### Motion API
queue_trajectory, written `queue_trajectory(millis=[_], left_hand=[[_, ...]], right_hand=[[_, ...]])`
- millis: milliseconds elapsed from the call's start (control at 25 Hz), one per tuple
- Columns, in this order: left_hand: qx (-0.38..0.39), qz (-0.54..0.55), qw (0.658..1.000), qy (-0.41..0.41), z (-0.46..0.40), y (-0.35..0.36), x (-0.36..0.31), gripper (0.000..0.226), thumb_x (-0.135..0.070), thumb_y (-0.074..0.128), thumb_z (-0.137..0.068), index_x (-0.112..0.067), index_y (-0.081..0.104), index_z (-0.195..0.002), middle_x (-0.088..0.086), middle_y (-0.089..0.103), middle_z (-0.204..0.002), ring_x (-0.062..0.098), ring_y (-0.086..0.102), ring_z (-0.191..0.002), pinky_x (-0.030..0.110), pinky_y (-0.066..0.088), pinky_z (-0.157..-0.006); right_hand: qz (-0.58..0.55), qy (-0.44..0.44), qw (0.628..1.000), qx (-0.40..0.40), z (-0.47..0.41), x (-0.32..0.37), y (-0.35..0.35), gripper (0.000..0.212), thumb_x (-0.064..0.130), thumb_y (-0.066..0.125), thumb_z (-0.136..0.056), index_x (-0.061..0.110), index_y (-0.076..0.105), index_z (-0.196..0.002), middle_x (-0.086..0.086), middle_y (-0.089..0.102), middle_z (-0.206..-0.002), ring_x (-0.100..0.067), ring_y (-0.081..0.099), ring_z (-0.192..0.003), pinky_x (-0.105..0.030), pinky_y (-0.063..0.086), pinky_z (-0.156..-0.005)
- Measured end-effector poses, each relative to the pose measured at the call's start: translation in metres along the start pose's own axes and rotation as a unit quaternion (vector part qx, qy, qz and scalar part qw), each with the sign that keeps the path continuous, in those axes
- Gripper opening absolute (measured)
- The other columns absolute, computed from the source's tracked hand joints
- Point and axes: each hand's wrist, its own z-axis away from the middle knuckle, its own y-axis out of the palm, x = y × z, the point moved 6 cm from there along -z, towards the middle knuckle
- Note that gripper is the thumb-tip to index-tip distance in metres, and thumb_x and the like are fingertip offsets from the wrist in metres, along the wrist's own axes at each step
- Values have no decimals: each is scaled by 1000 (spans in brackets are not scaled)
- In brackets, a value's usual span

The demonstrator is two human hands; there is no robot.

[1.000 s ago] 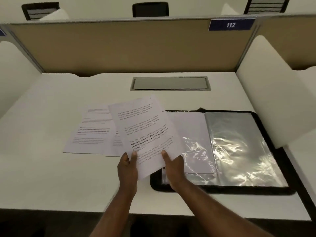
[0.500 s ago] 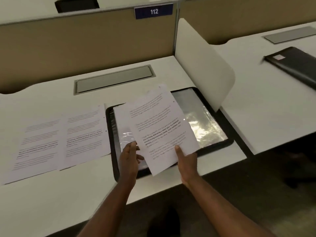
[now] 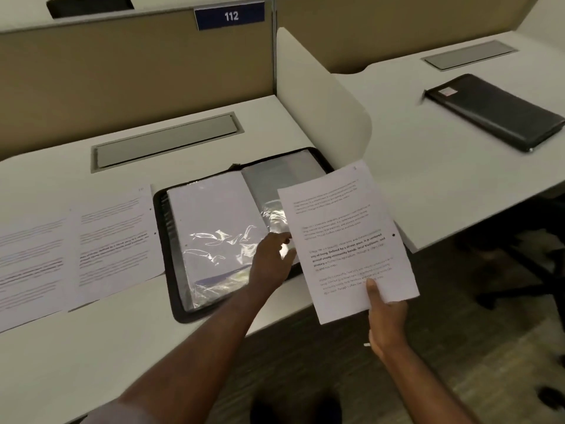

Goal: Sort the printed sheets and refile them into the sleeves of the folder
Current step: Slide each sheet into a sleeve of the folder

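Right hand (image 3: 385, 313) pinching printed sheet (image 3: 347, 237) at its lower edge, thumb on top, aloft beside the desk's (image 3: 91, 347) edge; bold line partly readable, "Defined by a slower pace". Left hand (image 3: 270, 264), off the sheet since a moment ago, fingers relaxed, touching glossy sleeve (image 3: 220, 237) of open black folder (image 3: 160, 215). More sheets (image 3: 73, 243) flat left. Divider plate (image 3: 230, 15) marked "112".

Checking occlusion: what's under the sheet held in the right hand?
The held sheet covers the open folder's right sleeve and near corner, plus the left hand's fingertips. Whether that sleeve holds paper can't be seen.
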Motion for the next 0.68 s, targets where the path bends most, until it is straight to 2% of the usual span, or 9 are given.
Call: queue_trajectory(millis=[120,240,320,400,520,600,680], left_hand=[[60,-132,988,46,-14,34,-6,51,-37,67,-87,-20,56,-133,4,56,-134,22,51,-122,35,43,-98],[127,-254,957,56,-28,65,-6,72,-52,64,-86,-20,40,-146,5,32,-156,26,28,-144,42,30,-113],[167,-308,934,68,-33,82,-5,75,-56,55,-90,-20,29,-151,5,18,-162,28,13,-149,47,19,-117],[173,-324,928,65,-36,91,-4,70,-58,45,-94,-22,27,-152,2,17,-162,28,11,-149,49,16,-118],[120,-366,919,89,-37,92,-14,52,-47,46,-97,-20,43,-142,5,40,-152,33,33,-140,49,33,-108],[67,-386,909,139,-36,87,-28,30,-30,48,-99,-18,59,-124,8,61,-122,33,57,-115,40,45,-88],[28,-302,943,136,-38,78,-36,21,-20,51,-95,-20,70,-104,6,68,-92,27,65,-89,33,47,-74]], right_hand=[[-6,0,1000,-28,-10,6,-30,49,7,63,-89,23,49,-133,-1,62,-122,-15,60,-111,-41,49,-97],[-5,-8,999,-50,-18,16,-58,44,7,61,-90,26,49,-128,4,62,-114,-13,61,-105,-38,50,-90],[-11,-12,998,-61,-23,22,-74,42,6,60,-91,26,47,-125,6,61,-109,-13,61,-100,-35,51,-83],[-15,-11,998,-66,-27,24,-85,42,5,59,-91,26,46,-125,6,61,-107,-12,60,-98,-33,51,-80],[-14,0,997,-74,-36,22,-95,39,5,59,-91,28,48,-120,5,60,-108,-13,60,-100,-33,51,-80],[-17,6,997,-74,-39,22,-95,36,4,59,-91,34,51,-109,5,61,-108,-13,60,-99,-31,54,-79],[-22,1,997,-69,-41,26,-94,38,4,58,-91,38,51,-103,6,61,-107,-11,60,-97,-26,58,-74]])
